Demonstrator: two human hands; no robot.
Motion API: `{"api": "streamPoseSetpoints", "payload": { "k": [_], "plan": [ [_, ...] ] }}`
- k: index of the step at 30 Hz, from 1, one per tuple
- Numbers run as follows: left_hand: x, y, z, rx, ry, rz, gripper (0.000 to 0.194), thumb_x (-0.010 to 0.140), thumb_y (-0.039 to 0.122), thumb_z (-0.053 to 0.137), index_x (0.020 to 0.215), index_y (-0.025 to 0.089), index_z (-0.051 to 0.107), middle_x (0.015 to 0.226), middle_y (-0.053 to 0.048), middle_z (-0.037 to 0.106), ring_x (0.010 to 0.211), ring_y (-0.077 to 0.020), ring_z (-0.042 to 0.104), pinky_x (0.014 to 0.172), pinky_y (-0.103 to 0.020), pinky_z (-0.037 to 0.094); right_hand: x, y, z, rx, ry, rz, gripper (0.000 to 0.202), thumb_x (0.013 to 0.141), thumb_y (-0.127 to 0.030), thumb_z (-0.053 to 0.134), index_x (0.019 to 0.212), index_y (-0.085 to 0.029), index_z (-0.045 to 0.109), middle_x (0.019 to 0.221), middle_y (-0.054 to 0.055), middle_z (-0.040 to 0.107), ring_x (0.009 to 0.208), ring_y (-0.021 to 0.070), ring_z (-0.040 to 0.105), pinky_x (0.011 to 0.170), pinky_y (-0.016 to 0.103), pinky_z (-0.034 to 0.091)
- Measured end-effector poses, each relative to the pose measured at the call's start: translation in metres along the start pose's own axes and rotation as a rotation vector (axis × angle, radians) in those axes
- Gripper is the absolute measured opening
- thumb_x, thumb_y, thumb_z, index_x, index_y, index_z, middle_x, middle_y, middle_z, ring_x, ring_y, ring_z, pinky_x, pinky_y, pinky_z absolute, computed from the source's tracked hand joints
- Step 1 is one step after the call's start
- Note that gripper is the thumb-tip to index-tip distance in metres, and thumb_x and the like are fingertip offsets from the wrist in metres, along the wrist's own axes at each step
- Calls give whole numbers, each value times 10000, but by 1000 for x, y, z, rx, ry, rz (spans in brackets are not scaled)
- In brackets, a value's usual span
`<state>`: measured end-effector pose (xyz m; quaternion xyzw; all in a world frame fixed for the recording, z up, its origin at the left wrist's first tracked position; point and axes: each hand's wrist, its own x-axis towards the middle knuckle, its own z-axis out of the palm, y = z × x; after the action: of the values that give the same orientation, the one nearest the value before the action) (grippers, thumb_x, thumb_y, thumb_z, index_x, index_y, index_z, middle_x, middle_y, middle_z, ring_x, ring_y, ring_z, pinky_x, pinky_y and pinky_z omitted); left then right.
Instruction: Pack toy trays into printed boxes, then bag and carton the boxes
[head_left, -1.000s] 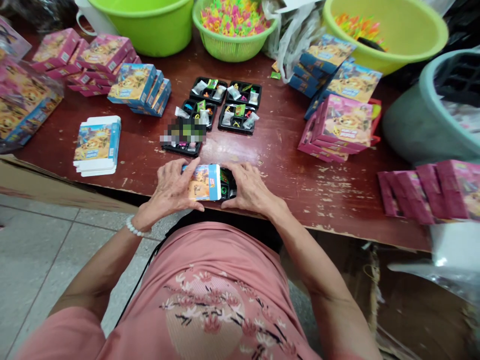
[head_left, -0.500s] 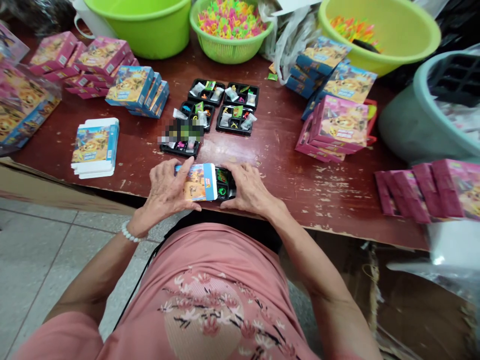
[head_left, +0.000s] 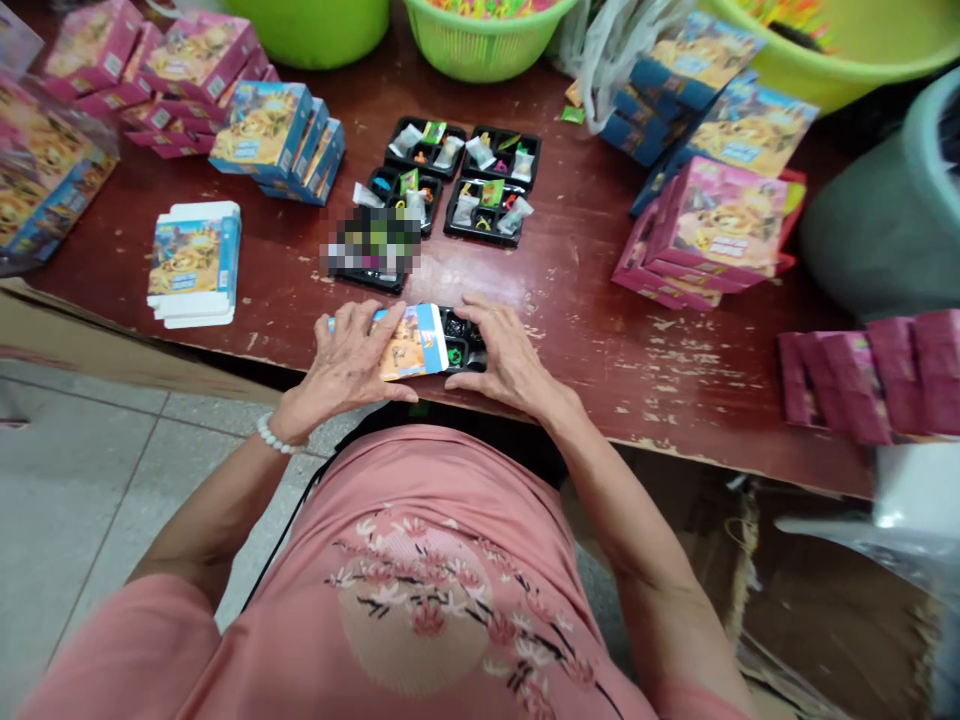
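At the table's front edge my left hand (head_left: 349, 355) grips a small blue and yellow printed box (head_left: 416, 343), with its thumb and fingers around the left part. My right hand (head_left: 506, 350) holds the right end of a black compartment tray (head_left: 466, 340), fingers behind and thumb in front. The tray sits partly inside the box's open right end, and a green item shows in one compartment. Further back lie several filled black trays (head_left: 484, 212) with small packets and coloured pieces. One spot over them is pixelated.
Flattened blue boxes (head_left: 193, 265) lie at the left. Stacks of blue boxes (head_left: 262, 130) and pink boxes (head_left: 712, 220) stand on both sides. A green basket (head_left: 487, 40), a yellow basin (head_left: 862, 70) and a grey-blue bucket (head_left: 855, 230) stand behind.
The view has shifted, so the basins sit higher in the picture. Both hands still hold the box and tray. A green packet earlier visible in the held tray no longer shows.
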<state>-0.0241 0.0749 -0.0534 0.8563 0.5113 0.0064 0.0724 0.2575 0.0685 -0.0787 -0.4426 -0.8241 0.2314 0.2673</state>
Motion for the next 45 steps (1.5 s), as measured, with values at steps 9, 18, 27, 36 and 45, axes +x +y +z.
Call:
{"api": "streamPoseSetpoints", "payload": {
  "k": [9,18,27,36,45],
  "plan": [
    [4,3,-2,-16,-27,44,1330,659,983,647,1691,233,272,1673,-251,339,1444,-535,316,1111,-643,299,-1,-10,12,9,120,138,732,1018,-663,501,1608,-245,382,1650,167,452,1526,366,395,1263,608,313],
    [6,2,2,-76,46,35,1243,709,963,620,1674,245,310,1578,-236,453,1387,-472,382,1050,-579,357,17,-10,17,148,287,308,542,1025,-607,505,1435,-257,564,1423,131,655,1270,309,613,1115,507,496],
    [7,2,3,-76,53,41,1245,707,933,667,1659,209,323,1574,-254,448,1384,-480,385,1078,-607,327,-15,-12,3,109,435,307,345,1016,-509,531,1212,-266,678,1315,107,685,1256,293,615,1104,515,502],
    [20,1,-6,-232,-10,43,1288,631,913,756,1640,223,350,1559,-220,426,1379,-522,332,1100,-638,276,-19,-4,18,51,394,205,247,891,-484,764,986,-258,799,1050,68,737,999,268,693,927,470,569],
    [22,-15,-10,-301,16,105,1219,625,716,889,1628,237,390,1540,-222,453,1349,-511,363,1089,-648,288,-4,-11,3,62,257,278,272,872,-464,767,1012,-238,826,995,75,791,871,238,708,858,428,576]
  ]
}}
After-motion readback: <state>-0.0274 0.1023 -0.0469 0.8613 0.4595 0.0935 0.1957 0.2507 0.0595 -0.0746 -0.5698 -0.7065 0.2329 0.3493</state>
